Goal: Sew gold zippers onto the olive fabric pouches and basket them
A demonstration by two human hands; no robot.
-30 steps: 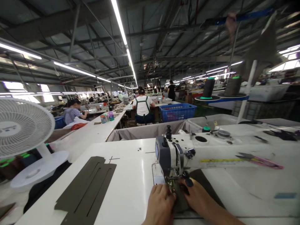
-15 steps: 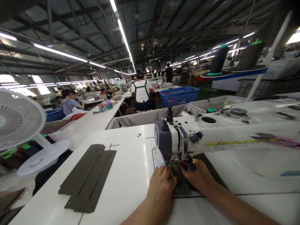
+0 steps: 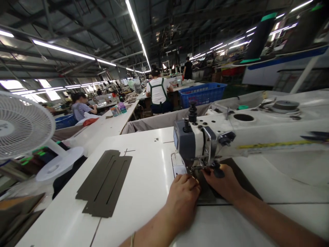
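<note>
So, dark slotted material (image 3: 112, 183) sits around 10 o'clock from the left hand (image 3: 183, 195), with white tabletop (image 3: 149, 168) between, while that hand curls by the left edge of the dark fabric (image 3: 206, 195), which runs toward 3 o'clock beneath the right hand (image 3: 223, 182), can't tell if either's pinching.

The curled left hand (image 3: 183, 195) rests near the right hand (image 3: 224, 182).
</note>
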